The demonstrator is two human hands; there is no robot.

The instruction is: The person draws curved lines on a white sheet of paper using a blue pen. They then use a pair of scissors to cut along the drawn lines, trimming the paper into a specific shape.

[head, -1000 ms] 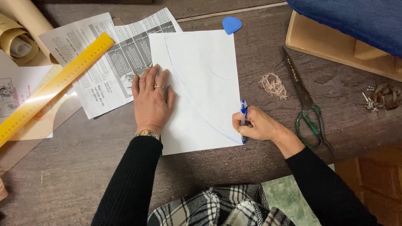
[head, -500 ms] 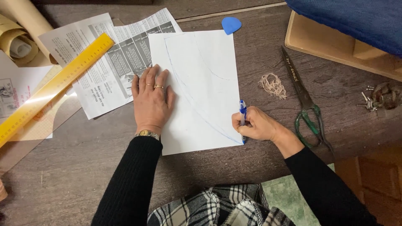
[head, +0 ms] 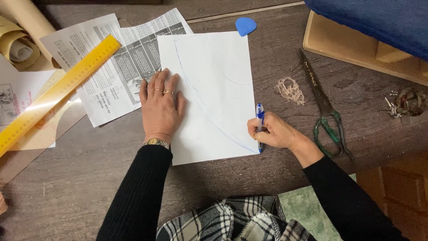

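On a dark wooden table, the right hand grips a blue pen, its tip at the lower right edge of a white sheet. The left hand lies open, flat on the sheet's left edge. Scissors lie to the right, a yellow ruler to the left.

Single head-worn view, steeply downward and close over the wooden table before the person.

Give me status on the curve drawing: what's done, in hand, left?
Done: a long blue curve runs down the white sheet, plus a fainter arc near the top. In hand: the right hand holds a blue pen at the curve's lower end by the sheet's right edge; the left hand lies flat on the paper. Left: scissors lie untouched; sheet uncut.
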